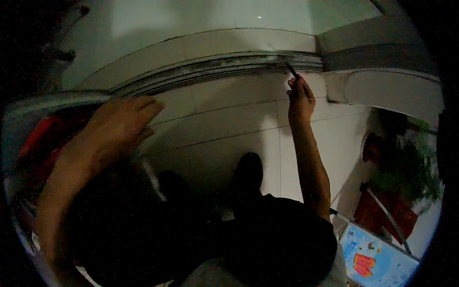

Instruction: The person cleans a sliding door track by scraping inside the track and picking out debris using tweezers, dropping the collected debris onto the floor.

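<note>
Pale tiled floor (229, 117) — dim light, dark grooved track (215, 65) — shadowy edges

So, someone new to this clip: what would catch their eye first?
Probably the bright blue panel with its orange-red print, low at the right edge of a dark picture. Next, the right hand, stretched forward with a thin dark tool at the floor track, and the blurred left hand at left.
</note>
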Available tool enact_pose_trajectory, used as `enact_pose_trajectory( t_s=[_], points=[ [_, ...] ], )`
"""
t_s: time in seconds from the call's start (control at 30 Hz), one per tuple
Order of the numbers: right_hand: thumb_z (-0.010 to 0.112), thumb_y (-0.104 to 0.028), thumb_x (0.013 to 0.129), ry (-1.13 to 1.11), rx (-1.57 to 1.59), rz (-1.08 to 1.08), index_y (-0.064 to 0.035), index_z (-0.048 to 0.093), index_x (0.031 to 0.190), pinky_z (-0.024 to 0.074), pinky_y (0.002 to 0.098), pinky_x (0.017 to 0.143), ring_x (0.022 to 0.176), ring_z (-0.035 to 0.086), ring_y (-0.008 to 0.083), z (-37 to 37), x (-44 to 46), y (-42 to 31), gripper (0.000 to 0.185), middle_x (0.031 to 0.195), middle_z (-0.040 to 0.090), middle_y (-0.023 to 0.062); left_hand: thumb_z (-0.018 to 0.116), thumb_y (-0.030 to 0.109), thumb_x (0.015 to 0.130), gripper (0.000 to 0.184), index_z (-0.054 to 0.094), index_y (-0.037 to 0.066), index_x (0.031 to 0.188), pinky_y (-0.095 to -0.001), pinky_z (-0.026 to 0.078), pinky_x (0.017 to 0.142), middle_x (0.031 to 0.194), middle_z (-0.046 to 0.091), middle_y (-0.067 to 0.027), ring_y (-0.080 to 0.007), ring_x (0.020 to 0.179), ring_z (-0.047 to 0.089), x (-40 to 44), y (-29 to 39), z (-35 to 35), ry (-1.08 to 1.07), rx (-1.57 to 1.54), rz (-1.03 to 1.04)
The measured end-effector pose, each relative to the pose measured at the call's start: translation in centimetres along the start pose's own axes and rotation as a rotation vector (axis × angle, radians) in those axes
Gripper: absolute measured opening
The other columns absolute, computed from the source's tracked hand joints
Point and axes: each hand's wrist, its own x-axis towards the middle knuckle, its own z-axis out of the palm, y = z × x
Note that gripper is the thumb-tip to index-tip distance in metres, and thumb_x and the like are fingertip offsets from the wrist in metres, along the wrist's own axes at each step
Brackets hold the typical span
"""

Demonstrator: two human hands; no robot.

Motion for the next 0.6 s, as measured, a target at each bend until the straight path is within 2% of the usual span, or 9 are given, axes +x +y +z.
enact_pose_trajectory(
  t_s=[0.03,0.1,0.17,0.23,0.27,0.33,0.43,0.53,0.6],
  points=[
    [0.065,-0.023,0.104,-0.030,0.026,0.020,0.0012,0.064,0.130,0.0500,0.0293,0.075,0.097,0.067,0.0143,1.2,-1.7,-0.8,0.036,0.105,0.071,0.0074,0.069,0.013,0.092,0.050,0.054,0.004,0.138,-0.0476,0.050,0.103,0.137,0.059,-0.0214,-0.0398,0.124,0.059,0.4,0.6,-0.1,0.013,-0.058,-0.023],
    [0.063,-0.022,0.104,-0.162,0.007,-0.011,0.0026,0.065,0.127,0.0494,0.0286,0.074,0.095,0.066,0.0141,3.5,-5.9,-2.5,0.034,0.104,0.071,0.0086,0.068,0.015,0.093,0.049,0.054,0.003,0.138,-0.0484,0.051,0.101,0.133,0.061,-0.0217,-0.0402,0.122,0.060,0.7,1.4,1.3,0.261,-0.125,0.022],
    [0.062,-0.022,0.105,-0.247,-0.040,-0.023,0.0038,0.066,0.126,0.0492,0.0283,0.074,0.094,0.065,0.0142,4.9,-9.5,-3.9,0.033,0.103,0.071,0.0099,0.065,0.020,0.099,0.053,0.048,0.010,0.148,-0.0493,0.049,0.107,0.142,0.058,-0.0197,-0.0392,0.127,0.059,2.5,1.9,2.6,0.302,-0.219,-0.009],
    [0.061,-0.022,0.106,-0.284,-0.135,-0.032,0.0050,0.066,0.125,0.0493,0.0283,0.073,0.094,0.064,0.0148,5.7,-12.5,-5.2,0.033,0.102,0.070,0.0113,0.063,0.023,0.100,0.052,0.047,0.010,0.148,-0.0502,0.051,0.103,0.140,0.059,-0.0208,-0.0399,0.120,0.063,4.5,3.1,3.4,0.359,-0.325,0.010],
    [0.059,-0.020,0.106,-0.282,-0.195,-0.047,0.0062,0.066,0.125,0.0500,0.0291,0.073,0.090,0.064,0.0159,4.7,-11.6,-6.5,0.033,0.100,0.070,0.0120,0.063,0.023,0.100,0.052,0.049,0.009,0.147,-0.0502,0.052,0.102,0.138,0.060,-0.0213,-0.0397,0.118,0.064,8.1,5.0,2.1,0.365,-0.357,0.030],
    [0.058,-0.016,0.106,-0.369,-0.192,-0.140,0.0052,0.066,0.124,0.0523,0.0302,0.072,0.088,0.067,0.0179,4.1,-14.1,-7.3,0.029,0.101,0.071,0.0128,0.063,0.024,0.099,0.050,0.051,0.009,0.145,-0.0502,0.053,0.099,0.134,0.062,-0.0223,-0.0394,0.115,0.066,9.5,7.1,2.2,0.403,-0.408,0.078],
    [0.059,-0.010,0.105,-0.346,-0.164,-0.180,0.0069,0.067,0.122,0.0537,0.0307,0.072,0.085,0.069,0.0196,2.5,-16.2,-8.2,0.026,0.100,0.071,0.0138,0.065,0.017,0.093,0.030,0.061,0.002,0.120,-0.0467,0.059,0.082,0.107,0.071,-0.0174,-0.0384,0.100,0.070,12.8,8.8,3.4,0.523,-0.086,0.327],
    [0.061,-0.012,0.103,-0.290,-0.120,-0.104,0.0079,0.066,0.122,0.0535,0.0306,0.071,0.083,0.068,0.0187,0.2,-17.1,-9.6,0.027,0.097,0.071,0.0131,0.063,0.015,0.093,0.022,0.061,0.003,0.111,-0.0463,0.061,0.070,0.097,0.071,-0.0145,-0.0371,0.087,0.072,14.5,11.6,3.5,0.413,0.135,0.377],
    [0.063,-0.015,0.102,-0.171,-0.032,-0.045,0.0080,0.067,0.121,0.0529,0.0300,0.070,0.080,0.067,0.0179,-2.6,-17.0,-9.3,0.030,0.096,0.072,0.0126,0.063,0.014,0.092,0.021,0.062,0.003,0.110,-0.0466,0.060,0.069,0.095,0.071,-0.0145,-0.0373,0.086,0.072,15.0,13.5,3.5,0.291,0.184,0.277]
  ],
)
